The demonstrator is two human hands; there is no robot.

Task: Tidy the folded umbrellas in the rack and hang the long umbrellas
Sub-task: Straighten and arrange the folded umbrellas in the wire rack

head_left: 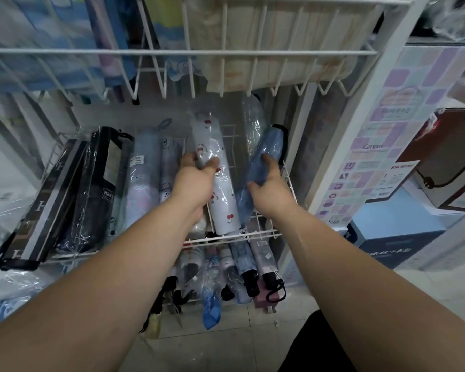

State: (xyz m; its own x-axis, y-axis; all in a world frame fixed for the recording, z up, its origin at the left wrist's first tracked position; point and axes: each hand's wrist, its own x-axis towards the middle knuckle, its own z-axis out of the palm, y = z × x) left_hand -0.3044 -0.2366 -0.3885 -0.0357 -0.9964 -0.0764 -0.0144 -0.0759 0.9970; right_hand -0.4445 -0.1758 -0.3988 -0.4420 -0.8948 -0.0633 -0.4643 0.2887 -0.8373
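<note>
Left hand clamps its grip on the glossy-sleeved cherry-print umbrella, right hand on the blue umbrella; both slim cylinders point away.

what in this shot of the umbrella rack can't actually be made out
All in the head view:
1. The print on the small white price sticker is too small to read.
2. The blue fabric items in the top-left basket are blurred.
3. The left hand covers part of the white cherry-print folded umbrella.
4. The right hand covers part of the blue folded umbrella.
</note>
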